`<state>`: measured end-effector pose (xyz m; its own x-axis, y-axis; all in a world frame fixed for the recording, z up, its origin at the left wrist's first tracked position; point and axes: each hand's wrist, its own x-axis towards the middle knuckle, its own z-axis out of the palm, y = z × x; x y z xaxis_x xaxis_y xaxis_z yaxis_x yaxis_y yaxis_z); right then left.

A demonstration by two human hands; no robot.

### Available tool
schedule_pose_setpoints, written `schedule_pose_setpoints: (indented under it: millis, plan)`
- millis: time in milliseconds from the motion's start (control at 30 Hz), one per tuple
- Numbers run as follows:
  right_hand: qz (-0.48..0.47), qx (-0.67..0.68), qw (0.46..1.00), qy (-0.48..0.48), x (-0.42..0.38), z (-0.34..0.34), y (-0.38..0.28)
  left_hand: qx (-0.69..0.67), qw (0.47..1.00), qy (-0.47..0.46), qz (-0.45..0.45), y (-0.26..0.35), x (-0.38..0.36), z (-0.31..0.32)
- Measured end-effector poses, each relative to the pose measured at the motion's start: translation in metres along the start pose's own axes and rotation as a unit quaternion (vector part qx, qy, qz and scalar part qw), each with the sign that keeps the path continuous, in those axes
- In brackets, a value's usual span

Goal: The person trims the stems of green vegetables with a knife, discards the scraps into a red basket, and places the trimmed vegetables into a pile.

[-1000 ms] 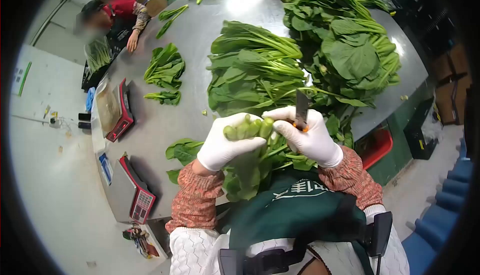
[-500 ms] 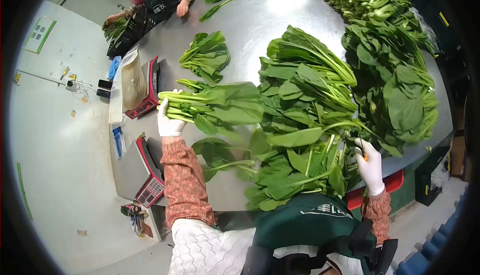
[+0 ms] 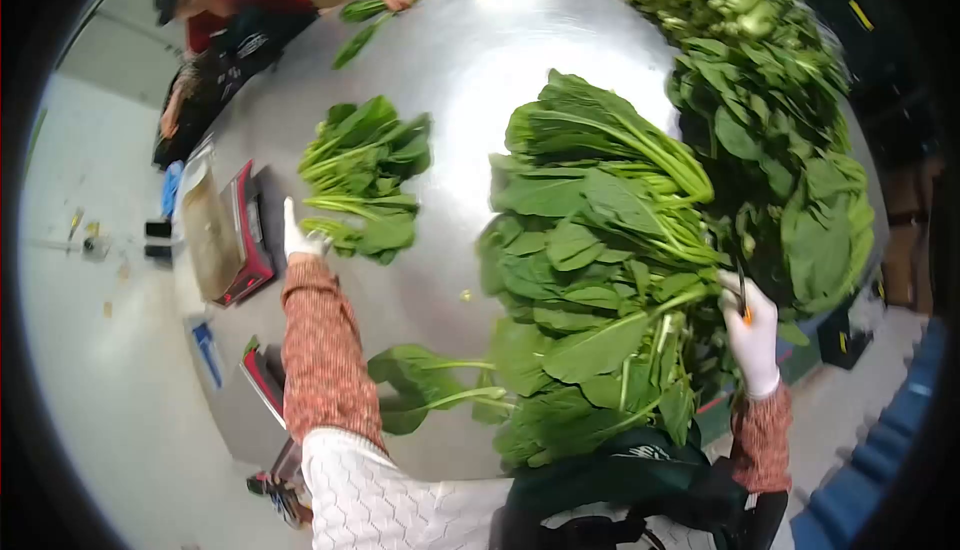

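My left hand (image 3: 303, 237), in a white glove, is at the stem ends of a bunch of leafy greens (image 3: 375, 228) lying on the table. Its fingers are spread, one pointing away from the stems. Just beyond lies another bunch of greens (image 3: 368, 145). My right hand (image 3: 752, 335), also gloved, is closed around a small knife (image 3: 746, 315) with an orange handle and a dark, thin blade. It sits at the right edge of a large heap of leafy greens (image 3: 590, 250), close to the stem ends. Loose leaves (image 3: 420, 380) lie left of that heap.
A tall pile of greens (image 3: 790, 170) lines the right side of the metal table (image 3: 450, 190). Two red-edged scales (image 3: 245, 240) stand at the left. Across the table a person (image 3: 250, 10) reaches toward greens (image 3: 360, 35). Blue objects (image 3: 870, 440) are on the lower right floor.
My left hand has let go of its bunch, now lying beside the other bunch. My right hand still holds the knife. The person opposite has reached out over the table to the small greens.
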<state>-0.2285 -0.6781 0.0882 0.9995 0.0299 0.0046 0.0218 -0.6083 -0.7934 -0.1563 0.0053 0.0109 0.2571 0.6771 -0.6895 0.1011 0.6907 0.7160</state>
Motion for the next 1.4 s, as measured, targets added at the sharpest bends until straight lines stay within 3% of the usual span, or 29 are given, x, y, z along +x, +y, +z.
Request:
schedule_pose_setpoints:
  millis: [67, 100, 133, 167, 200, 233, 300, 367, 433, 500, 600, 633, 733, 800, 833, 867, 900, 967, 1033, 1067, 1100, 1167, 1200, 1300, 1400]
  plan:
    - [-0.024, 0.023, 0.999, 0.04, 0.03, 0.0, -0.003, 0.048, 0.983, -0.036, 0.171, -0.024, 0.045, -0.029]
    - [-0.028, 0.031, 0.998, 0.057, 0.048, 0.002, -0.006, 0.03, 0.98, -0.035, 0.194, -0.037, 0.041, -0.03]
    - [0.015, 0.112, 0.991, 0.065, 0.064, 0.004, -0.008, 0.087, 0.981, -0.022, 0.174, -0.045, 0.037, -0.042]
    - [0.023, 0.109, 0.992, 0.054, 0.084, 0.006, -0.007, 0.046, 0.99, -0.002, 0.132, -0.053, 0.046, -0.054]
    - [0.044, 0.067, 0.996, 0.045, 0.104, 0.009, 0.003, 0.101, 0.981, -0.03, 0.164, -0.067, -0.011, -0.048]
    - [-0.057, -0.119, 0.989, 0.072, 0.125, 0.018, 0.029, 0.093, 0.985, -0.044, 0.136, -0.078, -0.01, -0.057]
    - [0.023, -0.234, 0.972, 0.015, 0.147, 0.031, 0.039, 0.071, 0.991, -0.06, 0.096, -0.087, 0.0, -0.083]
    - [0.109, -0.174, 0.976, -0.071, 0.163, 0.044, 0.053, 0.04, 0.987, -0.134, 0.084, -0.097, -0.017, -0.104]
    - [0.084, -0.196, 0.976, -0.049, 0.163, 0.044, 0.056, 0.057, 0.984, -0.118, 0.12, -0.106, -0.054, -0.109]
    - [0.071, -0.146, 0.982, -0.095, 0.161, 0.038, 0.055, 0.079, 0.974, -0.155, 0.145, -0.108, -0.089, -0.114]
    - [0.071, 0.026, 0.993, -0.092, 0.134, 0.019, 0.012, 0.178, 0.944, -0.161, 0.226, -0.1, -0.152, -0.104]
    - [0.115, 0.141, 0.977, -0.108, 0.12, 0.011, -0.01, 0.204, 0.929, -0.174, 0.253, -0.098, -0.171, -0.098]
    - [0.076, 0.205, 0.966, -0.141, 0.089, -0.016, -0.05, 0.225, 0.862, -0.266, 0.369, -0.104, -0.259, -0.059]
    - [0.054, 0.222, 0.96, -0.16, 0.062, -0.029, -0.072, 0.275, 0.753, -0.302, 0.516, -0.123, -0.334, -0.032]
    - [0.047, 0.238, 0.955, -0.169, 0.048, -0.033, -0.081, 0.339, 0.62, -0.319, 0.632, -0.131, -0.367, -0.026]
    - [0.033, 0.211, 0.956, -0.201, 0.035, -0.037, -0.088, 0.361, 0.445, -0.308, 0.759, -0.137, -0.405, -0.014]
    - [0.024, 0.183, 0.955, -0.232, 0.019, -0.04, -0.095, 0.377, 0.325, -0.307, 0.811, -0.148, -0.431, -0.005]
    - [0.052, 0.31, 0.907, -0.279, -0.018, -0.041, -0.112, 0.403, 0.243, -0.321, 0.822, -0.18, -0.468, 0.004]
    - [0.085, 0.365, 0.858, -0.35, -0.034, -0.041, -0.085, 0.407, 0.228, -0.334, 0.819, -0.206, -0.466, 0.005]
    - [0.072, 0.379, 0.858, -0.34, -0.041, -0.048, -0.08, 0.425, 0.244, -0.351, 0.798, -0.208, -0.474, -0.001]
    - [0.08, 0.406, 0.867, -0.277, -0.05, -0.047, -0.067, 0.428, 0.278, -0.36, 0.781, -0.211, -0.477, -0.006]
    - [0.053, 0.339, 0.926, -0.155, -0.064, -0.044, -0.052, 0.435, 0.351, -0.369, 0.743, -0.218, -0.479, -0.014]
    - [-0.066, 0.296, 0.951, -0.062, -0.07, -0.025, -0.032, 0.458, 0.378, -0.378, 0.711, -0.22, -0.479, -0.018]
    - [-0.205, 0.112, 0.972, 0.021, -0.095, -0.024, -0.036, 0.441, 0.437, -0.414, 0.666, -0.235, -0.485, -0.026]
    - [-0.216, 0.065, 0.974, 0.033, -0.102, -0.022, -0.038, 0.48, 0.46, -0.438, 0.605, -0.239, -0.494, -0.036]
